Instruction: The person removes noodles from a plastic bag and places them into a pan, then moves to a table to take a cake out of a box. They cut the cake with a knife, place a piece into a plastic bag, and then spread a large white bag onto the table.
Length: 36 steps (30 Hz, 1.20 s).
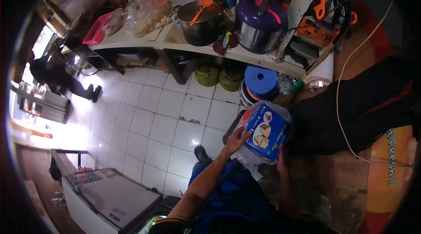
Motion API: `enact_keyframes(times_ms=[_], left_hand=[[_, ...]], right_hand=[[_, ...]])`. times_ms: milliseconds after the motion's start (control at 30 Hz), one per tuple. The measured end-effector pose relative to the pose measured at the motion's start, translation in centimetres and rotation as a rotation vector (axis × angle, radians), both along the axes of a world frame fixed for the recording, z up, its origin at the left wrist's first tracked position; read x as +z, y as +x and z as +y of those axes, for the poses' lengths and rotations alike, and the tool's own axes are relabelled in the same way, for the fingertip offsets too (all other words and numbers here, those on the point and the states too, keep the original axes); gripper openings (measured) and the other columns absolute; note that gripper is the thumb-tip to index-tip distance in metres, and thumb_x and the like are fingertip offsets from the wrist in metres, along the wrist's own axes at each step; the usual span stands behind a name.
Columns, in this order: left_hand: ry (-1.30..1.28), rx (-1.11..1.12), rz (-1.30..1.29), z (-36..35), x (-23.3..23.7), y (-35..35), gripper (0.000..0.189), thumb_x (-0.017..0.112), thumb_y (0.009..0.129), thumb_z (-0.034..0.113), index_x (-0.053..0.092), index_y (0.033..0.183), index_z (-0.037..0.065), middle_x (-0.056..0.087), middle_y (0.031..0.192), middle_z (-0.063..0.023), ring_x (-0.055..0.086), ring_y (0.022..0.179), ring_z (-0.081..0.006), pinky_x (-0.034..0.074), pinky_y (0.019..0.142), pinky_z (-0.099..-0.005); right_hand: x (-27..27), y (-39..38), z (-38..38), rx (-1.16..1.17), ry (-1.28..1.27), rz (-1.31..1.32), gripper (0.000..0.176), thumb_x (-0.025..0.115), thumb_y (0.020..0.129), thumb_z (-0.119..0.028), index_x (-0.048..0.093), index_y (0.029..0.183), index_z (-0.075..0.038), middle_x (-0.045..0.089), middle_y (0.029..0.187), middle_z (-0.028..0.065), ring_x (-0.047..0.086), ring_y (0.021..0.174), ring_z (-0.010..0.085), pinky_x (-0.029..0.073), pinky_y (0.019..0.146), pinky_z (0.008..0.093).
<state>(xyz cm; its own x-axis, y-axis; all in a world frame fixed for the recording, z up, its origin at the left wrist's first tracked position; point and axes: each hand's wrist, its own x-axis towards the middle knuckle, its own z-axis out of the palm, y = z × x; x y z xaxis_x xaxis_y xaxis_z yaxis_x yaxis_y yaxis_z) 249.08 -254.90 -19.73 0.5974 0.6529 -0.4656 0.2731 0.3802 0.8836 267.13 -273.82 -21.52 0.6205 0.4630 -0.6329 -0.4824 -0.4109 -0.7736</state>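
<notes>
Both hands hold a clear plastic package with a blue printed label, which shows pale cut food pieces and a small red bowl. My left hand grips the package's near left side, its fingers closed on the plastic and partly over the label. At the lower right edge my right hand is closed on the package, some of its fingers hidden behind it. What lies inside cannot be made out. Just beyond the package, a blue round lid tops a stack of containers.
On the long counter stand a steel pot with an orange slotted spoon, a purple-lidded pot and plastic bags. Green gas cylinders sit below. A chest freezer is at lower left, a person at far left.
</notes>
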Motion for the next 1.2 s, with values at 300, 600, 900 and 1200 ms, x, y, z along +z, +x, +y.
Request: enact_keyframes(times_ms=[300,600,900,1200], left_hand=[[-0.153,-0.39,-0.028,5.6,2.0,1.7,0.079,0.066,0.078,0.053,0.042,0.13,-0.002,0.056,0.118,-0.0202,0.057,0.104,-0.0272,0.044,0.091,-0.0357],[0.111,-0.387,-0.152,4.1,0.4,1.8,0.111,0.08,0.066,0.042,0.012,0.144,0.001,0.04,0.134,-0.0254,0.044,0.123,-0.0326,0.037,0.101,-0.0395],[-0.3,-0.164,-0.222,13.3,7.5,-7.0,0.092,0.07,0.081,0.031,0.009,0.145,0.009,0.036,0.137,-0.0182,0.04,0.125,-0.0274,0.035,0.103,-0.0389],[-0.357,0.63,-0.582,22.3,6.4,-20.0,0.058,0.062,0.086,0.031,0.039,0.132,0.004,0.055,0.121,-0.0135,0.057,0.109,-0.0262,0.046,0.095,-0.039]], right_hand=[[-7.8,-1.0,-4.5,0.472,-0.165,-0.815,0.062,0.043,0.094,-0.048,0.031,0.143,-0.012,0.037,0.14,0.0075,0.031,0.131,0.0251,0.031,0.103,0.04],[-9.1,-4.1,-8.5,0.132,-0.275,-0.946,0.045,0.043,0.096,-0.021,0.04,0.137,-0.003,0.038,0.14,0.0148,0.041,0.125,0.0304,0.031,0.104,0.0369],[8.3,-8.7,9.3,0.102,0.209,-0.257,0.045,0.051,0.094,-0.024,0.044,0.131,-0.001,0.05,0.123,0.0116,0.047,0.113,0.0231,0.036,0.099,0.0326],[6.9,-8.2,20.3,0.371,0.279,-0.115,0.033,0.051,0.094,-0.026,0.053,0.118,-0.003,0.056,0.105,0.0027,0.052,0.094,0.0125,0.043,0.086,0.0277]])
